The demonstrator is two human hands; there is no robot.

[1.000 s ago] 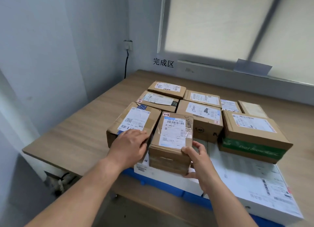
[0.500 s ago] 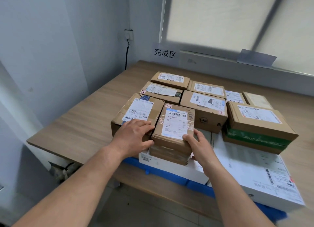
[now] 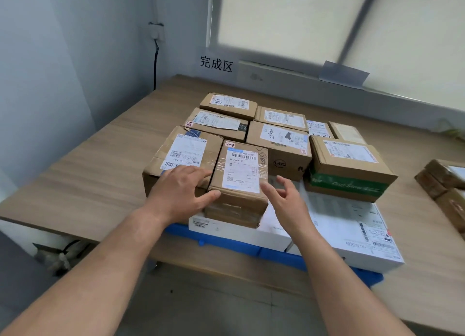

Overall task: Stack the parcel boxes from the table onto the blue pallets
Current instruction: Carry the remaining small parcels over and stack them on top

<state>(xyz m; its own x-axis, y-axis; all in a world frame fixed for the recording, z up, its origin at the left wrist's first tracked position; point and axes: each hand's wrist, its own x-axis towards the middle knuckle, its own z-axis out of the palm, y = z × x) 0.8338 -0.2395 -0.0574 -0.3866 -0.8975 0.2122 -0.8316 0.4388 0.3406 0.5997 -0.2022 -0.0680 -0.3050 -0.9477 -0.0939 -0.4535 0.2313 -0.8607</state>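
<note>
A small taped brown parcel [image 3: 239, 182] with a white label stands on a flat white box [image 3: 347, 237], which lies on the blue pallet [image 3: 281, 256]. My left hand [image 3: 181, 192] lies with straight fingers against the parcel's left side, thumb on its front corner, over the neighbouring brown box [image 3: 181, 157]. My right hand [image 3: 284, 197] hovers just right of the parcel with spread, relaxed fingers and holds nothing. Several more brown parcels [image 3: 279, 144] are packed behind it, and a brown box with a green band [image 3: 349, 169] sits to the right.
The pallet and its boxes rest on a wooden table [image 3: 83, 184] in a corner under a window. More brown parcels [image 3: 442, 182] lie at the right edge. A socket with a black cable [image 3: 156, 56] is on the left wall. Grey floor shows below.
The small parcel has been set down on the white box beside the left brown box. My right hand has let go and pulled back to the right; my left hand's fingers have straightened.
</note>
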